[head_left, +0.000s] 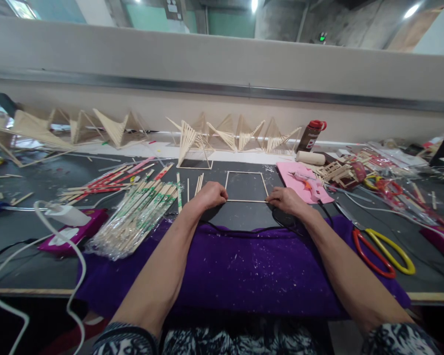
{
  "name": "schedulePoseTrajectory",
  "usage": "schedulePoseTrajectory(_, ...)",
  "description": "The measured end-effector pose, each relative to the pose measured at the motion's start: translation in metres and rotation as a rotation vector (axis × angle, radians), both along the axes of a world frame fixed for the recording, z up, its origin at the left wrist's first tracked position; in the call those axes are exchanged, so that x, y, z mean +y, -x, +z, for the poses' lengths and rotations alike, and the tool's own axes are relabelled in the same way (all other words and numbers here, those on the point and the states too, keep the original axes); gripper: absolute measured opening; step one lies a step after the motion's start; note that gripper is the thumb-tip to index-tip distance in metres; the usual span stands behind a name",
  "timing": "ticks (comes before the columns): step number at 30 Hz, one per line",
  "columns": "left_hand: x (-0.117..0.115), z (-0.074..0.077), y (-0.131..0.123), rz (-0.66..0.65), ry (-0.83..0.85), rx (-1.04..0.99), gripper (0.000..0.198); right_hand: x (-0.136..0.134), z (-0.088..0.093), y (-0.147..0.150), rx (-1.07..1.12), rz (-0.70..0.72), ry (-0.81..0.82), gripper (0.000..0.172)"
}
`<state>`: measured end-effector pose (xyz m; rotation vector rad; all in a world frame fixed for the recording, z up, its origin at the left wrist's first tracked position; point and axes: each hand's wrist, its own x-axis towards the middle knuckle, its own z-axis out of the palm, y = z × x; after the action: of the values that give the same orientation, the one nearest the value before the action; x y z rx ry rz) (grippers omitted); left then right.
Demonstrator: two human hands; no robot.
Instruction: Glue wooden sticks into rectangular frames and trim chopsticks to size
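Observation:
A square frame of thin wooden sticks [245,172] lies flat on the dark table [29,231] in front of me. My left hand [210,195] pinches the near left corner of the frame. My right hand [285,199] pinches the near right corner, fingers closed on the nearest stick. Both forearms rest on a purple cloth [240,268] at the table's front edge.
Wrapped chopstick bundles [133,219] and loose sticks [103,185] lie left. Finished stick models [192,140] line the back wall. A pink glue gun on pink paper [303,181], a bottle [311,135], yellow and red scissors [383,249], a white charger with cable [64,214] lie around.

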<state>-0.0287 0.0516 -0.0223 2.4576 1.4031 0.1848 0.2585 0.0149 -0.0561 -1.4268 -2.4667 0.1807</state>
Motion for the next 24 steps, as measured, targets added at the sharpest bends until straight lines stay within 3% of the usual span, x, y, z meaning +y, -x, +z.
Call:
schedulePoseTrajectory(8, -0.003, -0.001, -0.004, -0.031, -0.082, 0.056, 0.026, 0.000, 0.000, 0.004, -0.048, -0.008, -0.018, 0.024)
schedulePoseTrajectory(18, -0.006, -0.003, -0.014, 0.109, -0.127, 0.133, 0.028, -0.003, 0.002, 0.012, -0.103, -0.061, -0.024, 0.024)
schedulePoseTrajectory(24, -0.005, -0.003, -0.015, 0.116, -0.111, 0.110, 0.026, -0.003, 0.004, 0.014, -0.024, -0.049, -0.025, 0.025)
